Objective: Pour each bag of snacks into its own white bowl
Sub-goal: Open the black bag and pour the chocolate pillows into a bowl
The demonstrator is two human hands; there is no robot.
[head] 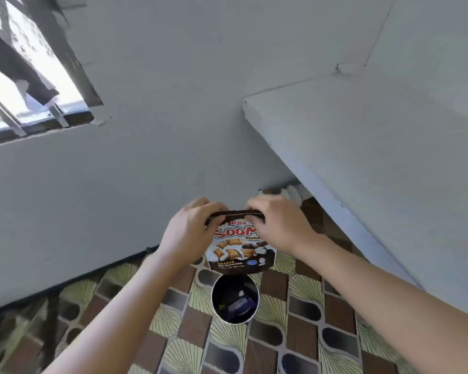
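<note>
Seen from above, a person's two bare hands hold a snack bag (pixel 241 242) upright in the air over a patterned floor (pixel 173 333). The left hand (pixel 189 230) pinches the top seam at its left end, and the right hand (pixel 276 225) pinches the same seam at its right end, fingers (pixel 254 205) of both hands curled shut on the strip. The bag is brown and white, printed with pillow-shaped cereal pieces, and its top appears sealed; this looks like the tearing-open step, with nothing poured yet.

Directly below the bag stands a round, white-rimmed container (pixel 235 299) on the floor. Its inside is dark and it seems to hold wrappers or scraps, so it may be a bin and not a bowl; I cannot tell for certain. No plainly white bowl is in view. A grey wall (pixel 146 130) rises behind, and a pale ledge (pixel 362 144) runs along the right side.

The risks: a hard, sudden tear could split the bag down its side and scatter snacks over the floor. If the bag opens while hanging over this container, pieces could drop into it instead of a bowl.
</note>
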